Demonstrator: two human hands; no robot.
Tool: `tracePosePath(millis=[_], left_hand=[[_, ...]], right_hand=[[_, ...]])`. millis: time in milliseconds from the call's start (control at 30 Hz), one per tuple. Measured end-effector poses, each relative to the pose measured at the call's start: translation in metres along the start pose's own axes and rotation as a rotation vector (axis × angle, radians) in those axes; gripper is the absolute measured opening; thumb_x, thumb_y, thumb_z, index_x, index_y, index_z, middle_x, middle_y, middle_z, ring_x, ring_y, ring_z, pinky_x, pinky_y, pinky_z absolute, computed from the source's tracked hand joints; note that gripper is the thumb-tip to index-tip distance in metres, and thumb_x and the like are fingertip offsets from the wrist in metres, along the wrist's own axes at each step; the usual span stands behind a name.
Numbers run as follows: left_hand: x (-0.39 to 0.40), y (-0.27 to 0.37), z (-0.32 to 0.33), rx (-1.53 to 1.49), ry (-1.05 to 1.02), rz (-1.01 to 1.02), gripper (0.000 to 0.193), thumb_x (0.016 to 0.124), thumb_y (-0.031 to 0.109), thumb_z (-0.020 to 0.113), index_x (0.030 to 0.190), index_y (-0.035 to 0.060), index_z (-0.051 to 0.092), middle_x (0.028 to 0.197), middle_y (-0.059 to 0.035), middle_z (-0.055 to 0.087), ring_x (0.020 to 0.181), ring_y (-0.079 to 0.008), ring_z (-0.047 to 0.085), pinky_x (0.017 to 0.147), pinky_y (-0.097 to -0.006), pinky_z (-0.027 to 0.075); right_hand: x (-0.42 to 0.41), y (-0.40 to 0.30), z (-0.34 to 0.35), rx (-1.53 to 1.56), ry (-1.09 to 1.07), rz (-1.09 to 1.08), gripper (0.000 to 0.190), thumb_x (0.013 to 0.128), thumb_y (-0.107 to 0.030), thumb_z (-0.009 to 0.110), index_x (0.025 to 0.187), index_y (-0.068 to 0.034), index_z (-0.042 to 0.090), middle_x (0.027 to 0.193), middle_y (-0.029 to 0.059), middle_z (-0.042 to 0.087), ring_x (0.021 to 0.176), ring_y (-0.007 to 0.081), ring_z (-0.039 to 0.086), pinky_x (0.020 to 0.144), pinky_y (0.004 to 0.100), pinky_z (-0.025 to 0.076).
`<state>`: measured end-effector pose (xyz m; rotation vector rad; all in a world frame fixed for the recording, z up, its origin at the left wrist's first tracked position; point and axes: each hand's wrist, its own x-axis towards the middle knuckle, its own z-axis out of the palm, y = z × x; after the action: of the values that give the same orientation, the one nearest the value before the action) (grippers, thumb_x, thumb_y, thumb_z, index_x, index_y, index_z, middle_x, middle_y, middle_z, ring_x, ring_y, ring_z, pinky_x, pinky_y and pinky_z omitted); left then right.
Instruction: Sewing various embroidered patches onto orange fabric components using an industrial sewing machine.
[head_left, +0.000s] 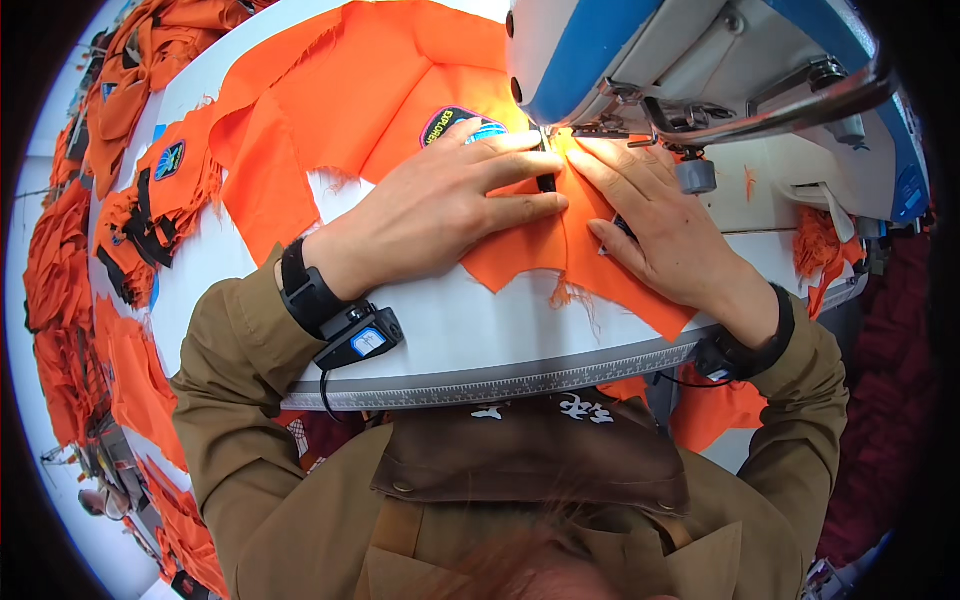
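Orange fabric (390, 82) with frayed edges lies across the white sewing table (300, 315) and runs under the needle area of an industrial sewing machine (645, 67). Flat on it, left of the needle, rests my left hand (465, 184), fingers spread and pointing right. An embroidered patch (442, 127) on the fabric is partly covered by that hand. By my left fingertips shows a short black strip (547, 182). My right hand (652, 206) presses the fabric from the right, its fingertips close to the lit presser foot. Under its thumb peeks a dark patch (621, 227).
Stacked orange pieces with patches (169, 172) lie on the table's left side, with more orange garments (60, 300) beyond. A ruler strip (480, 390) follows the front edge. The machine's metal lever (795, 116) juts over my right hand. Orange scraps (821, 244) bunch at the right.
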<state>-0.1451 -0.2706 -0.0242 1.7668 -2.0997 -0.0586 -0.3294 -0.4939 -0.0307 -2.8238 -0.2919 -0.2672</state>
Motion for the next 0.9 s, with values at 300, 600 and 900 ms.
tracePosePath(millis=[300, 600, 900], left_hand=[[-0.001, -0.001, -0.003, -0.030, 0.007, -0.016, 0.053, 0.088, 0.003, 0.067, 0.137, 0.0206, 0.072, 0.134, -0.0123, 0.061, 0.118, -0.0338, 0.061, 0.101, -0.0470, 0.050], [0.003, -0.017, -0.005, 0.000, 0.030, 0.022, 0.051, 0.087, 0.004, 0.068, 0.135, 0.0209, 0.073, 0.134, -0.0111, 0.063, 0.114, -0.0335, 0.061, 0.098, -0.0433, 0.051], [0.003, -0.008, 0.004, -0.033, 0.052, -0.054, 0.063, 0.083, -0.005, 0.067, 0.140, 0.0204, 0.070, 0.143, -0.0122, 0.058, 0.122, -0.0329, 0.058, 0.102, -0.0443, 0.051]], right_hand=[[-0.002, 0.002, -0.003, -0.013, -0.053, -0.074, 0.058, 0.101, -0.025, 0.063, 0.154, -0.007, 0.047, 0.157, 0.0131, 0.049, 0.145, 0.0335, 0.047, 0.119, 0.0558, 0.033], [0.004, 0.008, 0.000, 0.012, -0.058, -0.034, 0.059, 0.104, -0.030, 0.059, 0.158, -0.010, 0.044, 0.154, 0.0149, 0.051, 0.136, 0.0364, 0.054, 0.119, 0.0605, 0.033], [0.008, 0.001, 0.001, 0.049, 0.088, -0.142, 0.050, 0.100, -0.017, 0.065, 0.147, -0.003, 0.054, 0.147, 0.0158, 0.055, 0.129, 0.0376, 0.057, 0.109, 0.0489, 0.047]])
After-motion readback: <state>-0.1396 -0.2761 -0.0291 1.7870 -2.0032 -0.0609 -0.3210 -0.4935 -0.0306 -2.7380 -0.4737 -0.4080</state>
